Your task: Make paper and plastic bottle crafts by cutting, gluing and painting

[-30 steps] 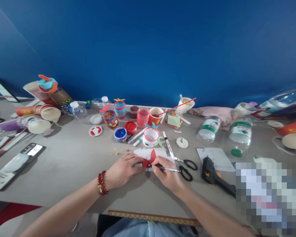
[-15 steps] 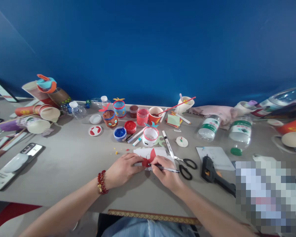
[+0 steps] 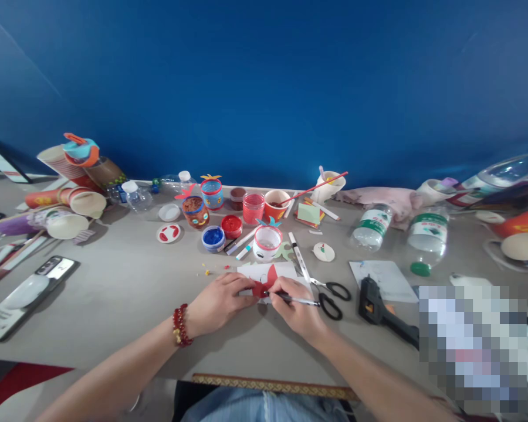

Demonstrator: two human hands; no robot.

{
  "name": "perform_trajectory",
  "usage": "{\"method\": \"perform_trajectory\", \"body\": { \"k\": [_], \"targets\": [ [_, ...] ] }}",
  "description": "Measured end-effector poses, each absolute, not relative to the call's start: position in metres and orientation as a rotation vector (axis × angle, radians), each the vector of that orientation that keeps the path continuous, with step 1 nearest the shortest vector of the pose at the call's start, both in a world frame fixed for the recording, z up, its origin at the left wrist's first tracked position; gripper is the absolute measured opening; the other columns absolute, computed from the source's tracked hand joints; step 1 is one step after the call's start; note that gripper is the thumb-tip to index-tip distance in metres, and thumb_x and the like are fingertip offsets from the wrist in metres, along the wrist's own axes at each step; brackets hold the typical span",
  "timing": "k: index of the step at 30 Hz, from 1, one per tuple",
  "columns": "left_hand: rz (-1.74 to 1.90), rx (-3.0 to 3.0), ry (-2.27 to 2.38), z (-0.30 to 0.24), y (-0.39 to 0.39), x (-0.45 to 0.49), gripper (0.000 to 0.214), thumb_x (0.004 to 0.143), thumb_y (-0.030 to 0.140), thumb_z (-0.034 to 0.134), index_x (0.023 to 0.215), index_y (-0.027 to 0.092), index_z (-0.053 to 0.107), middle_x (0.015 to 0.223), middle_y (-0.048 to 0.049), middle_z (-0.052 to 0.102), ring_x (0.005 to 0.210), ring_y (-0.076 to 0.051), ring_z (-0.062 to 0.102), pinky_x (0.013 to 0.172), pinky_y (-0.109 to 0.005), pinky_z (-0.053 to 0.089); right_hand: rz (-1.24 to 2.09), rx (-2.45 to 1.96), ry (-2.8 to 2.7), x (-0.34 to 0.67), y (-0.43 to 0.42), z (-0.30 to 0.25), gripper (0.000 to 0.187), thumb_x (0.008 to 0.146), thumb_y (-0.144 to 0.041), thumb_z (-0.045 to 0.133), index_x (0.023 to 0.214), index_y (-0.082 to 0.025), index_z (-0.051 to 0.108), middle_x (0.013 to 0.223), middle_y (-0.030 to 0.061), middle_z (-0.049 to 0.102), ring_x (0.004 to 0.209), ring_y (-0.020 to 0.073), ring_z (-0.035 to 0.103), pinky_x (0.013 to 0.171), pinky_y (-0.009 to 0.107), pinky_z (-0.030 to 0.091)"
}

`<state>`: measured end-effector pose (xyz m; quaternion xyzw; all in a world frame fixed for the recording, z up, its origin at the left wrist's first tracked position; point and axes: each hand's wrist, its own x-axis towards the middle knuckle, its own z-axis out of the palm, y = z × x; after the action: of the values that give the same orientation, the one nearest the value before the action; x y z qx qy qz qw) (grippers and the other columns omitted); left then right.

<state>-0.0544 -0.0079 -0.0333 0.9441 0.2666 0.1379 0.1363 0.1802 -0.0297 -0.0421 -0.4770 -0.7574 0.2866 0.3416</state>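
Observation:
My right hand (image 3: 298,308) is closed round a slim pen (image 3: 305,302) with a dark, silvery barrel. Its tip meets a small red paper piece (image 3: 260,289), which lies over white paper (image 3: 286,270). From the other side my left hand (image 3: 222,300) holds the red piece with thumb and fingertips, partly covering it. Just beyond the paper stands a small white cup (image 3: 267,242) with a red rim and blue paper leaves. A white marker (image 3: 299,257) and black-handled scissors (image 3: 331,298) lie right of the sheet.
Open blue paint (image 3: 213,237) and red paint (image 3: 232,226) stand behind my left hand, near a brown decorated cup (image 3: 196,211). A black glue gun (image 3: 381,310) and plastic bottles (image 3: 373,227) are on the right. A phone (image 3: 29,298) and paper cups (image 3: 66,223) lie left.
Both hands stay almost in place, with the pen still on the red paper. The whole view has shifted very slightly.

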Motion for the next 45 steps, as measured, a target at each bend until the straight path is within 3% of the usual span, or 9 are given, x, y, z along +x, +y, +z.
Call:
{"method": "perform_trajectory", "body": {
  "k": [16,21,29,45],
  "targets": [
    [0.361,2.736,0.785,-0.0302,-0.0086,-0.0542,0.032,0.096,0.020,0.047,0.123,0.028,0.063,0.131,-0.0077,0.060,0.114,-0.024,0.054,0.097,-0.043,0.044,0.787,-1.220,-1.916,0.1824,-0.0290,-0.0477,0.015,0.086,-0.018,0.051,0.071,-0.021,0.053,0.065,-0.0017,0.056,0.062,0.0137,0.051,0.060,0.025,0.038],
    [0.338,2.773,0.786,-0.0306,-0.0099,-0.0539,0.039,0.097,0.021,0.046,0.133,0.032,0.055,0.133,-0.0067,0.059,0.116,-0.025,0.052,0.099,-0.045,0.042,0.800,-1.214,-1.903,0.1818,-0.0285,-0.0452,0.016,0.087,-0.018,0.050,0.071,-0.021,0.053,0.066,-0.0014,0.056,0.061,0.0135,0.051,0.059,0.025,0.038],
    [0.315,2.778,0.811,-0.0308,-0.0101,-0.0530,0.038,0.098,0.024,0.045,0.133,0.035,0.054,0.132,-0.0050,0.059,0.113,-0.024,0.052,0.099,-0.043,0.041,0.749,-1.179,-1.911,0.1826,-0.0278,-0.0452,0.016,0.086,-0.018,0.051,0.071,-0.020,0.056,0.066,-0.0009,0.058,0.063,0.0143,0.052,0.062,0.026,0.039],
    [0.323,2.769,0.785,-0.0289,-0.0087,-0.0526,0.038,0.097,0.022,0.047,0.131,0.033,0.056,0.132,-0.0067,0.058,0.114,-0.025,0.052,0.098,-0.043,0.042,0.766,-1.194,-1.935,0.1818,-0.0266,-0.0471,0.015,0.085,-0.016,0.051,0.072,-0.021,0.054,0.066,-0.0012,0.058,0.064,0.0150,0.053,0.061,0.026,0.039]
  ]
}}
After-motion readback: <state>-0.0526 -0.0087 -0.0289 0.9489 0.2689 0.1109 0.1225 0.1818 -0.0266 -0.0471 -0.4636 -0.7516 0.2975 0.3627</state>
